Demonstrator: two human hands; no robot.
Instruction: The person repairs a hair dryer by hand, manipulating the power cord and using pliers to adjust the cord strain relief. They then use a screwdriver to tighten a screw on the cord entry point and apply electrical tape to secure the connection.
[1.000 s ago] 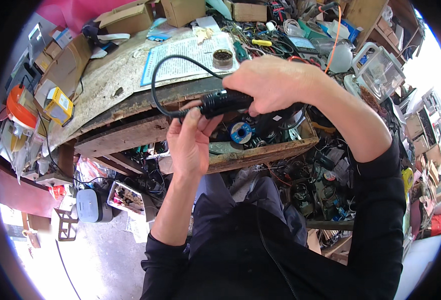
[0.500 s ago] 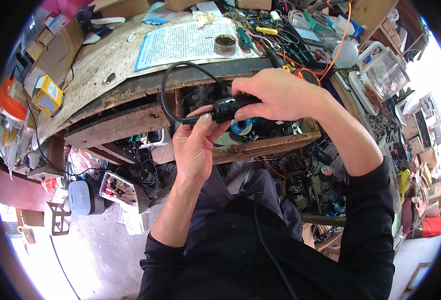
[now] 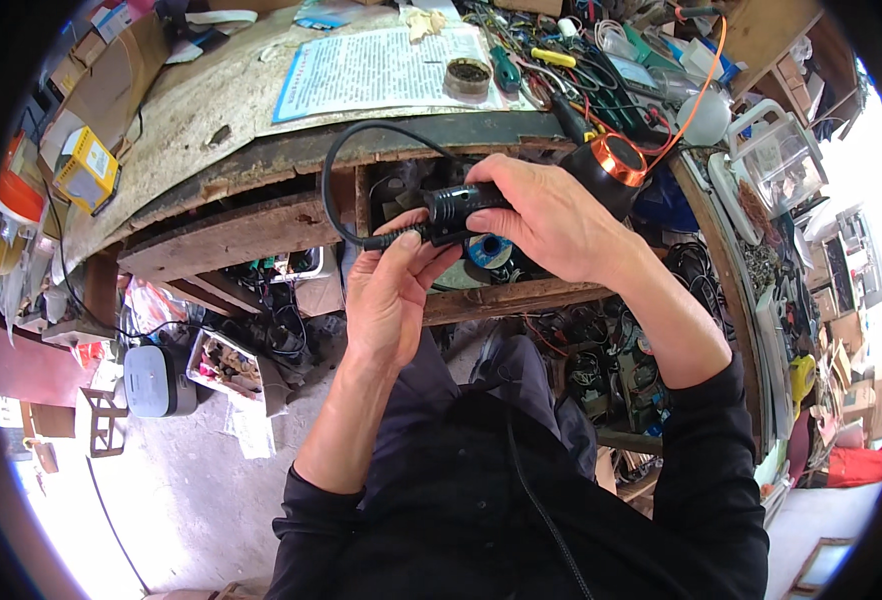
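Note:
Over the bench's pulled-out drawer (image 3: 531,298), both my hands hold a black cylindrical piece (image 3: 451,206) with ridges near its left end; I cannot tell its exact kind. My left hand (image 3: 389,290) pinches the sleeve of a black cord (image 3: 329,190) at that end, thumb on top. From there the cord loops up and passes behind my right hand (image 3: 551,215), whose thumb and fingers grip the cylinder's right part. Just beyond the right hand is a black lamp-like head (image 3: 611,168) with a copper-coloured rim. A blue-and-white spool (image 3: 489,250) sits in the drawer below.
A printed sheet (image 3: 371,75) lies on the worn bench with a small round tin (image 3: 468,78) on it. Tools and wires crowd the right, including a yellow-handled tool (image 3: 553,58). A yellow box (image 3: 87,170) stands left; a carton (image 3: 231,370) sits on the floor.
My right wrist and forearm have swung lower and left, uncovering the copper-rimmed head behind them. Both hands keep their hold on the cylinder and cord; the view has shifted slightly.

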